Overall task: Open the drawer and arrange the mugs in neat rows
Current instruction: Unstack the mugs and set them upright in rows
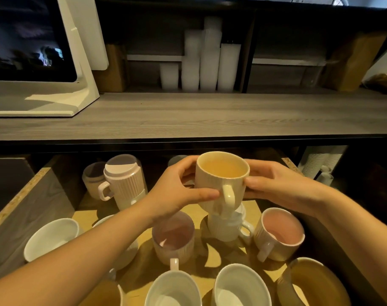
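Two white mugs [173,290] line the near edge of the open drawer [31,208], with pink-lined mugs [173,237] just behind. Above them, the left hand [177,191] and right hand [276,186] clasp a cream mug [221,180], fingers curled round opposite sides, directly over a white ribbed mug [228,228]. Farther back stand stacked mugs [124,184]; beyond, a grey countertop [210,115] holds a monitor [33,40], plastic cups [210,62] behind

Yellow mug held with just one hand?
No, the left hand and the right hand both grip the yellow mug, one on each side.
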`<act>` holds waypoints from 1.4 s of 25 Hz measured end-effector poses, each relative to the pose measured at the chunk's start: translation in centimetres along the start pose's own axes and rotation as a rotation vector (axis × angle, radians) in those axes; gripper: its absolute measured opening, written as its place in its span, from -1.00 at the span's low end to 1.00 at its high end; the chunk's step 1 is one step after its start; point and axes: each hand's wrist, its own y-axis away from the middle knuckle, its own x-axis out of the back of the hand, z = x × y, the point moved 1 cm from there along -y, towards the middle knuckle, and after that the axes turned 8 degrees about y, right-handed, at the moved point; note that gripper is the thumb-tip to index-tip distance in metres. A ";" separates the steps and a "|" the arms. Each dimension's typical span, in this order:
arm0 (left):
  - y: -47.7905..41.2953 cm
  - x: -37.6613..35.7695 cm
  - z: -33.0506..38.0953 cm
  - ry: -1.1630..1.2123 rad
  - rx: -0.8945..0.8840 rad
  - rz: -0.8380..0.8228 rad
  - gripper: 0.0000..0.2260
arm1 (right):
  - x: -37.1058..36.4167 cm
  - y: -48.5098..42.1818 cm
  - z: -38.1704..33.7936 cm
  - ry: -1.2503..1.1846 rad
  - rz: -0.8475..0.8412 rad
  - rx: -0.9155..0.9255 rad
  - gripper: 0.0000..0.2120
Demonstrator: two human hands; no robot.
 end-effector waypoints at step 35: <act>-0.8 -0.6 -4.7 -1.027 0.250 -0.211 -0.48 | -4.2 -0.9 1.5 1.094 -0.002 -0.252 -0.22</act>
